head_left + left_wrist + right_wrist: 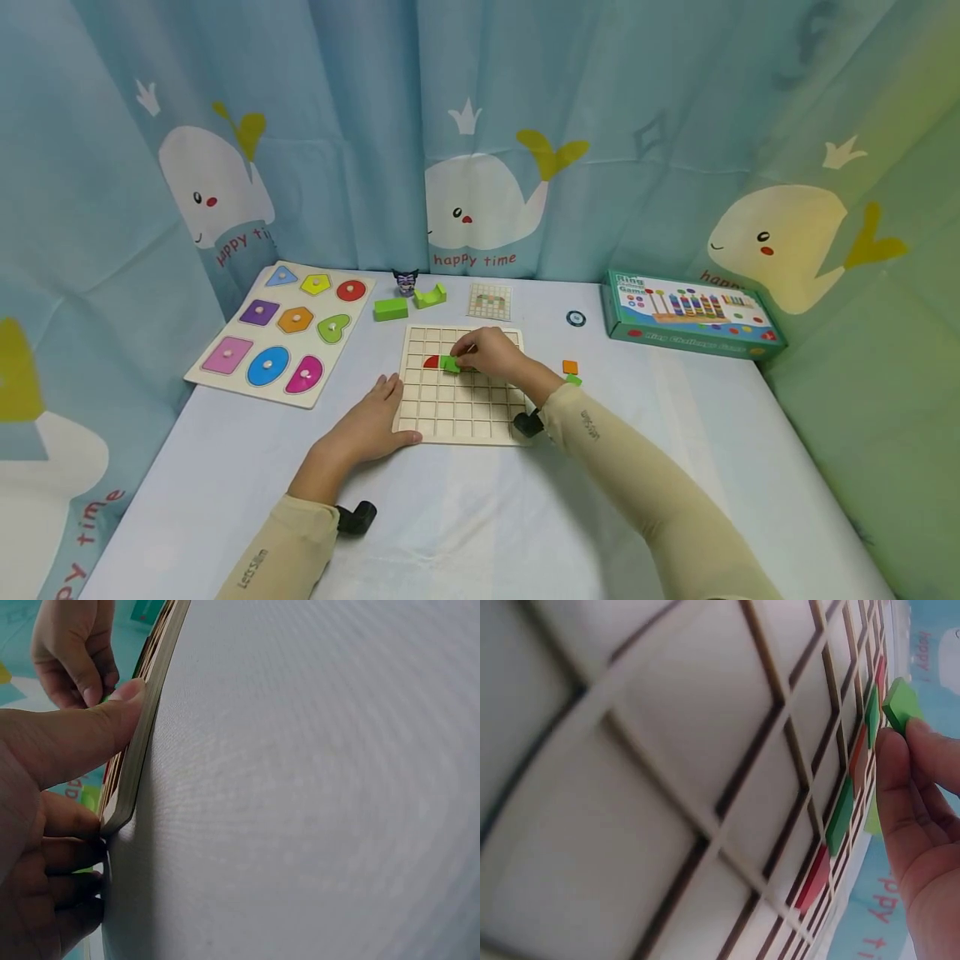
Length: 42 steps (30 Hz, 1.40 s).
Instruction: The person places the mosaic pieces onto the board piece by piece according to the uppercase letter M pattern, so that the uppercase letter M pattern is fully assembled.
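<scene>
A wooden grid board [435, 429] lies on the table. My right hand [491, 354] is over its upper middle, pinching a green square tile [901, 701] between thumb and fingertips, slightly above the grid. A row of tiles sits in the board's cells: in the right wrist view, a red tile [816, 877], a green tile [841, 817] and an orange tile [859, 761] are followed by another green and red. My left hand [372, 421] rests spread at the board's near left corner. Its thumb touches the front edge and its fingers lie along the left side.
Right of the board lie a loose orange tile [570, 367], a green tile [573, 380] and a round chip [576, 318]. Behind it are a pattern card [491, 301], green blocks [391, 310] and a figurine [406, 283]. A shape puzzle [255, 333] and game box [693, 317] flank these.
</scene>
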Tool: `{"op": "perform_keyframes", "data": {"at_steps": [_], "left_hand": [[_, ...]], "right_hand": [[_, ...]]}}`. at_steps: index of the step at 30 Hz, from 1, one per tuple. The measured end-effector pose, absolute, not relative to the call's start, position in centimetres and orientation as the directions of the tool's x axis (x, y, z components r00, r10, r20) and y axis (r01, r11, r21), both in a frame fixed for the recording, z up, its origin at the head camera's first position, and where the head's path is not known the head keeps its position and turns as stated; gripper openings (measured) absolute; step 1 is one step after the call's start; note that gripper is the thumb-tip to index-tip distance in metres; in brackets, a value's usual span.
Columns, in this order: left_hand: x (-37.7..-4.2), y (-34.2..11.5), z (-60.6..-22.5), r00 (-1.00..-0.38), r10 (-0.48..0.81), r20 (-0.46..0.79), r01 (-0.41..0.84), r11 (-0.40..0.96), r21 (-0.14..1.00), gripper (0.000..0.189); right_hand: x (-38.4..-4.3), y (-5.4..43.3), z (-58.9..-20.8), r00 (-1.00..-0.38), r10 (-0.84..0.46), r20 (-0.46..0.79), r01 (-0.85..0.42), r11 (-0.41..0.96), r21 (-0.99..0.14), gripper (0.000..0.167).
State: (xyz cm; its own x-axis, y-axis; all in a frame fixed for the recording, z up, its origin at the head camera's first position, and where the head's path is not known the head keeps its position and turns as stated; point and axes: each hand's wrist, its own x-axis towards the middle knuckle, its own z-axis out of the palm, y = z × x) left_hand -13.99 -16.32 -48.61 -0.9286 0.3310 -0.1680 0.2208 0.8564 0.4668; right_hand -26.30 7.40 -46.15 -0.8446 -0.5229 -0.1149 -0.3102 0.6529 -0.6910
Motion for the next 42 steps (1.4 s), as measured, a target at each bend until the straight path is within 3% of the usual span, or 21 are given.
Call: {"op": "perform_keyframes", "data": {"at_steps": [23,33,42], "left_hand": [[-14.1,-16.4,-48.9,-0.929,0.329,-0.167,0.225,0.863,0.452,0.099],[-14.1,-16.3,-49.0,-0.929,0.322,-0.183,0.213,0.869,0.448,0.101],[-13.9,-16.2,-48.8,-0.932,0.321,-0.166,0.217,0.864,0.454,0.099]], "right_hand": [[-25.2,3.4,-46.5,-0.788,-0.612,-0.065,-0.478,0.675,-0.562,0.008],[-25.1,4.3,-46.3,-0.798,-0.601,-0.05,-0.484,0.687,-0.543,0.01],[-25.2,7.9,-46.1,-0.84,-0.539,-0.059,-0.401,0.691,-0.602,0.009]]}}
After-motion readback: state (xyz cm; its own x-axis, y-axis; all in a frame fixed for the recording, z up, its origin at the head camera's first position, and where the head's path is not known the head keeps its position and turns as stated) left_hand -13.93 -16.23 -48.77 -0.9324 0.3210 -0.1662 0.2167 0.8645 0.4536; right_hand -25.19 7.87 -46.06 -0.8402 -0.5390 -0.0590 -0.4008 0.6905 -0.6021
